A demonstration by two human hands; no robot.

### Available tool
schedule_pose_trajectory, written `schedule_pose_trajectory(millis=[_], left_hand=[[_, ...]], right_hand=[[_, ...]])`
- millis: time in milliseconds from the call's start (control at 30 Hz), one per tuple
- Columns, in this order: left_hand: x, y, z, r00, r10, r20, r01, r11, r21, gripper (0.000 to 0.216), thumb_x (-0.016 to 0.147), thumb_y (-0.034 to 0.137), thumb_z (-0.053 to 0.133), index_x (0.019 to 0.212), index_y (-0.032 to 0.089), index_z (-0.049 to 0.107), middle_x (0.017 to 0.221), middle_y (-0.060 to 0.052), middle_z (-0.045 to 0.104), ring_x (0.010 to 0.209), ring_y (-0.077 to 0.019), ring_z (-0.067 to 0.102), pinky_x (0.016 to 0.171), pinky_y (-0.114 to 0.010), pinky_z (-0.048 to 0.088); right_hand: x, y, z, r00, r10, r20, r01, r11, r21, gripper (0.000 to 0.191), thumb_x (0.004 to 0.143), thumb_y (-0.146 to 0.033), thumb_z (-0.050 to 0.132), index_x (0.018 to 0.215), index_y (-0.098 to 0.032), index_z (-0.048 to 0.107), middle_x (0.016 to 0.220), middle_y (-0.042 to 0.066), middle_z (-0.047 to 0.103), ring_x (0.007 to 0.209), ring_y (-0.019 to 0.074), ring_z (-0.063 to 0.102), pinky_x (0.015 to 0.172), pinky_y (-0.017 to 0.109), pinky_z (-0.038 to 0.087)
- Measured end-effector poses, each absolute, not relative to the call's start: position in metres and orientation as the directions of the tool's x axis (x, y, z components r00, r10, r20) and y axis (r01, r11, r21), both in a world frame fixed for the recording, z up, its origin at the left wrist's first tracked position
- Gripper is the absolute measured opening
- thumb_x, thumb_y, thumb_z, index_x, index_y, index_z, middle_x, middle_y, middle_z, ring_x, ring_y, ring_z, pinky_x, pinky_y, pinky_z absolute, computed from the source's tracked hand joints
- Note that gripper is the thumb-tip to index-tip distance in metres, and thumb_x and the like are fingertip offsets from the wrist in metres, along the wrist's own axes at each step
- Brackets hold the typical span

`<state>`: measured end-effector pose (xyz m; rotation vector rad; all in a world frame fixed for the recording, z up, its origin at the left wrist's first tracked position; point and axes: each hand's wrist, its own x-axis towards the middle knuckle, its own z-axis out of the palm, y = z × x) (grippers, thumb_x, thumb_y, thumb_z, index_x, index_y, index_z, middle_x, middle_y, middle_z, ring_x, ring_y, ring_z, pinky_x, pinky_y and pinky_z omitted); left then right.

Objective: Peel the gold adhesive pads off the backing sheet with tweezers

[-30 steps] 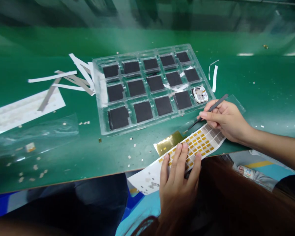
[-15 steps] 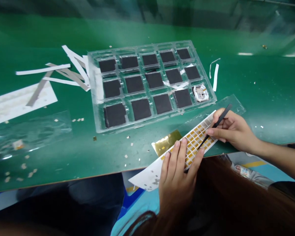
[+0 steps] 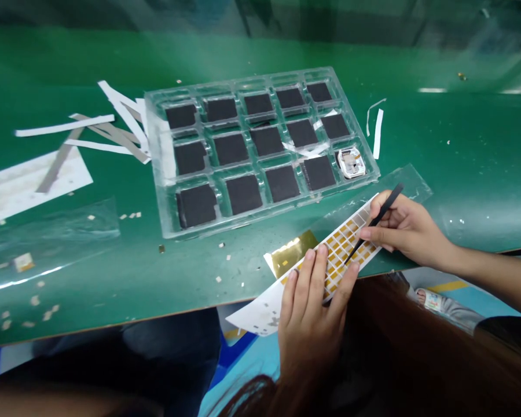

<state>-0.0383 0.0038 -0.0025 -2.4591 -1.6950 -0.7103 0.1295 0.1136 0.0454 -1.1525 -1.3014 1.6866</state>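
Pinching black tweezers [image 3: 388,204] between thumb and fingers, the right hand [image 3: 410,231] angles their tip down over the label sheet [image 3: 257,311], among its rows of small yellow labels [image 3: 331,285]. The left hand [image 3: 312,321] lies across the same sheet with fingers extended and spread, pressing it rather than clenching it. The sheet sits at the near edge of the green bench [image 3: 200,263], its left end hanging past that edge. The step in hand looks like fine tweezer work on a single label; the next move would seem to call for a steady sheet and a light, exact touch at the tip. Just beyond the sheet is a piece of gold film [image 3: 293,253], and farther off a clear compartment tray [image 3: 160,202] holds black pads and, in its near right compartment, a white component [image 3: 351,163]. Whether the tip touches a label is too small to tell; the left palm and fingers cover part of the grid, and the tweezers' second prong cannot be made out.
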Motion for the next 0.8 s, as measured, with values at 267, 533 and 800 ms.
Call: schedule_pose_trajectory(millis=[267, 533, 800], left_hand=[[-0.0388, 0.0029, -0.0036, 0.287, 0.871, 0.398, 0.903, -0.385, 0.190, 0.048, 0.081, 0.025, 0.057, 0.128, 0.030, 0.047, 0.142, -0.013, 0.039, 0.129, -0.0272, 0.038, 0.105, -0.039, 0.028], [-0.0390, 0.0042, -0.0040, 0.288, 0.850, 0.441, 0.885, -0.412, 0.216, 0.040, 0.079, 0.022, 0.059, 0.118, 0.026, 0.052, 0.141, -0.014, 0.039, 0.129, -0.0280, 0.039, 0.103, -0.041, 0.031], [-0.0397, 0.0065, -0.0050, 0.305, 0.828, 0.470, 0.897, -0.416, 0.151, 0.024, 0.080, 0.021, 0.057, 0.103, 0.013, 0.055, 0.126, -0.018, 0.055, 0.127, -0.0284, 0.041, 0.101, -0.040, 0.035]], right_hand=[[0.1296, 0.1132, 0.0480, -0.342, 0.913, -0.224, 0.008, -0.235, -0.972, 0.034, 0.067, -0.017, 0.077, 0.074, -0.019, 0.045, 0.052, -0.010, 0.049, 0.037, 0.0025, 0.042, 0.032, 0.014, 0.034], [0.1298, 0.1131, 0.0463, -0.341, 0.912, -0.227, 0.017, -0.235, -0.972, 0.035, 0.066, -0.019, 0.078, 0.075, -0.019, 0.044, 0.054, -0.010, 0.048, 0.039, 0.0031, 0.043, 0.032, 0.014, 0.035], [0.1305, 0.1122, 0.0437, -0.352, 0.909, -0.225, 0.002, -0.239, -0.971, 0.035, 0.065, -0.019, 0.078, 0.075, -0.019, 0.045, 0.057, -0.009, 0.050, 0.041, 0.0043, 0.046, 0.035, 0.017, 0.035]])
